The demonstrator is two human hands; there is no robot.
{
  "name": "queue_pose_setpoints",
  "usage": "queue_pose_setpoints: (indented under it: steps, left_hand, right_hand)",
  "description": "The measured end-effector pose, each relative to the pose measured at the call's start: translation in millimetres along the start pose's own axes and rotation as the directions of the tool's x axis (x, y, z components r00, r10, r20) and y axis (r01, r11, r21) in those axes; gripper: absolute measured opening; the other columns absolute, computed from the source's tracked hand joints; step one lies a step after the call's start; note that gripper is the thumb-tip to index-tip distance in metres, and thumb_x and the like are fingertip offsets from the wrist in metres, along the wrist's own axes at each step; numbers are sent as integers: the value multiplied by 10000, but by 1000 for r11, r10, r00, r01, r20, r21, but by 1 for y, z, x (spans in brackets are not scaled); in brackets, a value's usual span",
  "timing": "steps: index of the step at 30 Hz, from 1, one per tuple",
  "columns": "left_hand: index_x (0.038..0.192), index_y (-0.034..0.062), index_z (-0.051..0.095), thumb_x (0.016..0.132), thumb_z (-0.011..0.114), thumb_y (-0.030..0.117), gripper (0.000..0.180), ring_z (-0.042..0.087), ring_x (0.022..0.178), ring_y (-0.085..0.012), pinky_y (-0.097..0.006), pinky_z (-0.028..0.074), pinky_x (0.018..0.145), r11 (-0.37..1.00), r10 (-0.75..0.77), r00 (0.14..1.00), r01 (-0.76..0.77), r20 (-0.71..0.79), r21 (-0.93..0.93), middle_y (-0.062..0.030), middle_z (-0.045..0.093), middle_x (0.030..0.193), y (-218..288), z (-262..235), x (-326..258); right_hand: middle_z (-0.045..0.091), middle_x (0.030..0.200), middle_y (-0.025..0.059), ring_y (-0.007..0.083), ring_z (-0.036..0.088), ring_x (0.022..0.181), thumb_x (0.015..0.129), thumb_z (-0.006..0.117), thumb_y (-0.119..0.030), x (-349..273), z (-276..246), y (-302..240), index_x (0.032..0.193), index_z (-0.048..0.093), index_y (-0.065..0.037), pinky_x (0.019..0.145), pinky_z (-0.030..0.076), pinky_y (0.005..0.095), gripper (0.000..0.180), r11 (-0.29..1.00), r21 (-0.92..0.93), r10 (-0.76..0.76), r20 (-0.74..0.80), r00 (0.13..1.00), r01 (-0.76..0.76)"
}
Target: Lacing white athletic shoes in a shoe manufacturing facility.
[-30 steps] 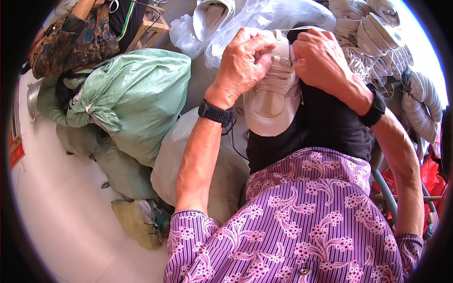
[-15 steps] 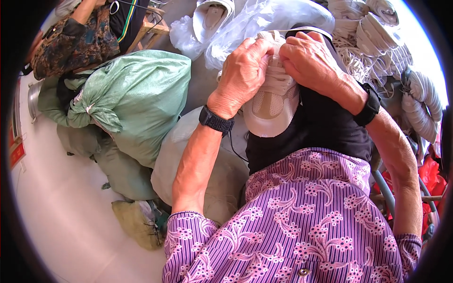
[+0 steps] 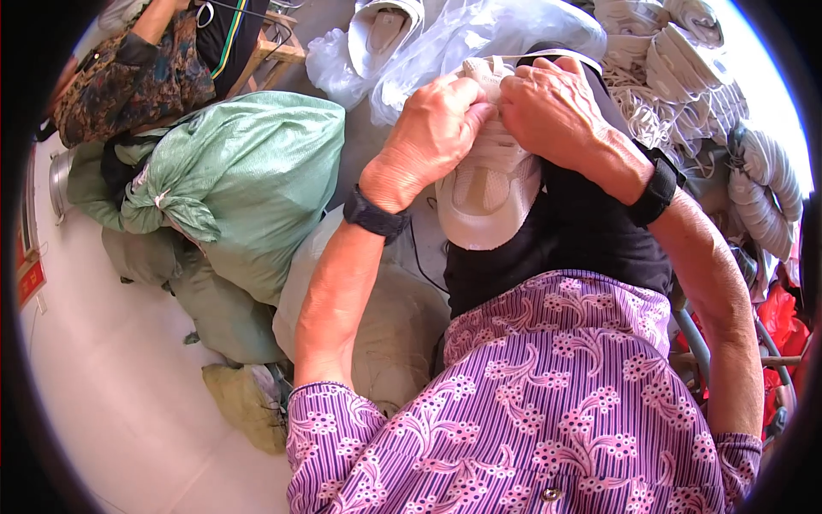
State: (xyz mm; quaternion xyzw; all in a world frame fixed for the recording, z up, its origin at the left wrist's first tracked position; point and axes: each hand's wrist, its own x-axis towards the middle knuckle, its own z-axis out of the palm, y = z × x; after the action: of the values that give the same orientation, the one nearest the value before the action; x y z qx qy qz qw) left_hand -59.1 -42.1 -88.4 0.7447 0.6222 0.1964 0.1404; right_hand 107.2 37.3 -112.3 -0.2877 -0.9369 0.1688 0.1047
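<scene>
Bending closed fingers of left hand (image 3: 432, 126) and right hand (image 3: 552, 107) at the lacing (image 3: 500, 147) of a pale sneaker (image 3: 488, 214), exactly on what impossible to tell; might skew the tongue (image 3: 482, 72) by tugging unevenly.

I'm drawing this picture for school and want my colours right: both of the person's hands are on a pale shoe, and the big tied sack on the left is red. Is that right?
Not quite: the big tied sack on the left is green, as the head view shows. The left hand and right hand are indeed on a pale shoe.
</scene>
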Motion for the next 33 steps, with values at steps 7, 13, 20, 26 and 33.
queue_pose_setpoints:
  steps: [7, 13, 20, 26, 33]
  left_hand:
    - [881, -2, 613, 891, 609, 226, 228, 478, 620, -106, -248, 438, 618, 590, -419, 846, 530, 331, -609, 49, 473, 662, -29, 1, 9]
    - [976, 47, 622, 892, 550, 205, 193, 593, 805, -236, -337, 476, 722, 998, -45, 990, 38, -135, -54, -125, 633, 898, -37, 31, 24]
    - [956, 31, 617, 926, 537, 235, 220, 581, 774, -167, -292, 460, 728, 891, -317, 935, 236, -158, -389, -75, 638, 826, -39, 35, 3]
    - [826, -16, 614, 857, 627, 388, 405, 574, 646, -232, -349, 470, 635, 699, -691, 708, 600, -149, -390, -101, 603, 683, -41, 31, -23]
    - [798, -20, 636, 836, 644, 276, 299, 535, 625, -96, -268, 453, 587, 444, -789, 613, 615, 41, -651, -32, 611, 673, -25, 35, -29]
  right_hand:
    - [651, 836, 80, 252, 592, 888, 713, 566, -149, -4, 1, 2, 790, 650, -79, 842, 383, 431, 134, 998, 53, 28, -12, 1000, -27]
    - [613, 796, 46, 237, 580, 884, 688, 583, -127, -4, -5, 19, 754, 639, -127, 820, 394, 407, 86, 992, -3, -126, -11, 992, 126]
    - [608, 766, 68, 268, 596, 831, 723, 576, -113, 1, 1, 26, 777, 623, -88, 793, 435, 403, 75, 975, 92, -190, -134, 973, 203]
    - [598, 744, 111, 315, 606, 751, 773, 563, -89, 8, 2, 22, 780, 597, -48, 687, 484, 394, 53, 908, 367, -93, -292, 952, 201]
    - [590, 716, 131, 330, 612, 725, 762, 566, -74, 6, 1, 14, 746, 586, -27, 654, 484, 399, 53, 893, 394, -104, -294, 950, 219]
